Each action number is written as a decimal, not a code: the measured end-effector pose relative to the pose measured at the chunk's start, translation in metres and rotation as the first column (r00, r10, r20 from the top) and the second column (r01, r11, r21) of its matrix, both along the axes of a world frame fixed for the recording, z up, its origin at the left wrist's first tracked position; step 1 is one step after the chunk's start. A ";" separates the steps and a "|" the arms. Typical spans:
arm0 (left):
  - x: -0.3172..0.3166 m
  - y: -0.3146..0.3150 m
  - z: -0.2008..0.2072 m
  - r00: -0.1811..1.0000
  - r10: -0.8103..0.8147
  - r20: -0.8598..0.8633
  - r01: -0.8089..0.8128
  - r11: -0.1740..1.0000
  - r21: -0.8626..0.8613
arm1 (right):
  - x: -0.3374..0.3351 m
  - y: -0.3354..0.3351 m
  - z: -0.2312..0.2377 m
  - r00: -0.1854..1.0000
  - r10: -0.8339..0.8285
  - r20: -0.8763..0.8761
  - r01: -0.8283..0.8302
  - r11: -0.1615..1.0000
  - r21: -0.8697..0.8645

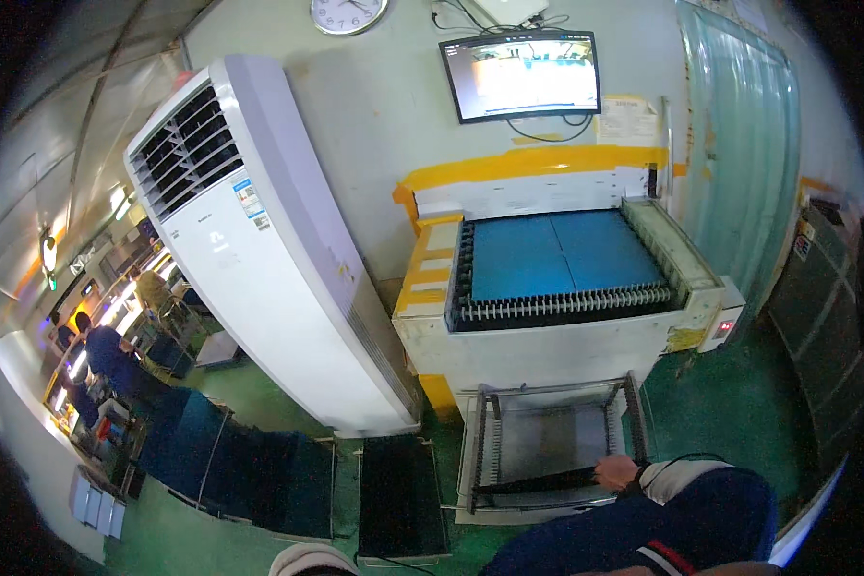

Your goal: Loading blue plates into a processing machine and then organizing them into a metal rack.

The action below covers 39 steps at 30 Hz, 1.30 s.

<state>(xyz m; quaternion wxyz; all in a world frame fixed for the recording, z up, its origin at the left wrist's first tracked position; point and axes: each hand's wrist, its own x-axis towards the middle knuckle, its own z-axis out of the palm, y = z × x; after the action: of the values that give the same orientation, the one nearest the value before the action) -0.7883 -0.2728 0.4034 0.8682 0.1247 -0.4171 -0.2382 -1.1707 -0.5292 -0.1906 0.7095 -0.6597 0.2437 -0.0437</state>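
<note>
The pale wall [355, 106] rises well beyond the hand, and the green floor [710, 413] spreads below and around it. A tall white air conditioner [278, 259] leans across the view, ahead of the hand and well to its left. Straight ahead, just past the rack, stands a cream machine [547, 355] edged with yellow tape, with blue panels [509, 254] lying on its top behind a row of pale teeth. A clear greenish curtain [744, 144] hangs farther off, ahead and to the right. Dark carts [288, 485] line the floor to the hand's left, and beyond them, far left, a person in dark blue [110, 350] stands at a lit bench. Nearest the hand is the metal rack [634, 418], low before the machine, its side rails toothed. High ahead hangs a lit screen [528, 77]; up to its left is a round clock [348, 12]. The dark bar [538, 483] crosses the near end of the rack, running leftward from the hand. The right hand [616, 472] has its fingers curled closed around that bar's right end. The left hand is out of sight, so its state cannot be told.
</note>
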 end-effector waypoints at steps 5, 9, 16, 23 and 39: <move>-0.005 0.006 0.002 1.000 0.021 0.009 -0.021 1.000 -0.019 | 0.021 0.002 0.016 0.961 0.042 -0.273 -0.218 0.724 -0.655; -0.001 0.013 0.002 0.999 0.051 0.019 -0.050 0.998 -0.026 | 0.039 0.008 0.053 0.923 0.016 -0.386 -0.317 0.602 -0.733; -0.012 0.022 0.010 0.996 0.087 0.031 -0.084 0.993 -0.077 | 0.037 0.013 0.064 0.909 -0.053 -0.413 -0.310 0.577 -0.756; -0.009 0.037 0.012 0.978 0.145 -0.150 -0.167 0.974 -0.153 | 0.029 0.006 0.057 0.917 -0.069 -0.393 -0.259 0.646 -0.718; -0.017 0.056 0.057 0.993 0.120 -0.004 -0.116 0.950 -0.289 | 0.015 0.000 0.016 0.935 -0.093 -0.342 -0.197 0.666 -0.720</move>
<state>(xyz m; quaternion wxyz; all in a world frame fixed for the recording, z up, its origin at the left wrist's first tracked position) -0.8054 -0.2164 0.4605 0.8869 0.0230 -0.4452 -0.1214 -1.1553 -0.5297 -0.1743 0.3239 -0.8948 0.3074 -0.0007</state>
